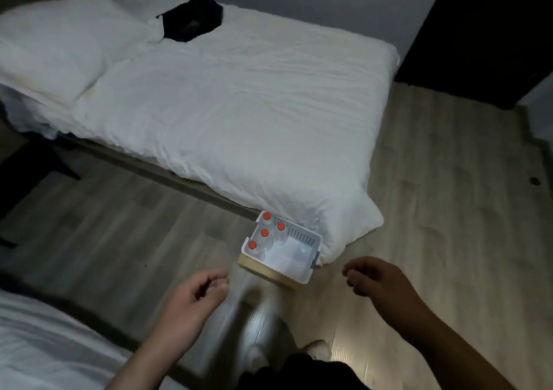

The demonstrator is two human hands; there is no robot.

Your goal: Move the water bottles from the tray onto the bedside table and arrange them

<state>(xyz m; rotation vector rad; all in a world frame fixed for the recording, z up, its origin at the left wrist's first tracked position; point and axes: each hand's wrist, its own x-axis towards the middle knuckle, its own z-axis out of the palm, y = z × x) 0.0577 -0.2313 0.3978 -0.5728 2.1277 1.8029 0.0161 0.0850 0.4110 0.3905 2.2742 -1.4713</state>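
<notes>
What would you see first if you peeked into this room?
The big white bed fills the room, with a black cloth lying near its pillow. By its near corner, four orange-capped water bottles stand in a white tray. The left hand and right hand hover empty in front.

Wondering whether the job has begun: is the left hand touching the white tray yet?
Apart. The head view shows a strip of floor between the left hand and the white tray.

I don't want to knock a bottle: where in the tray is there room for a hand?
In the tray, the near-right half, between the bottles and its right wall, looks bare, though blurred. Four bottles crowd the left side.
</notes>
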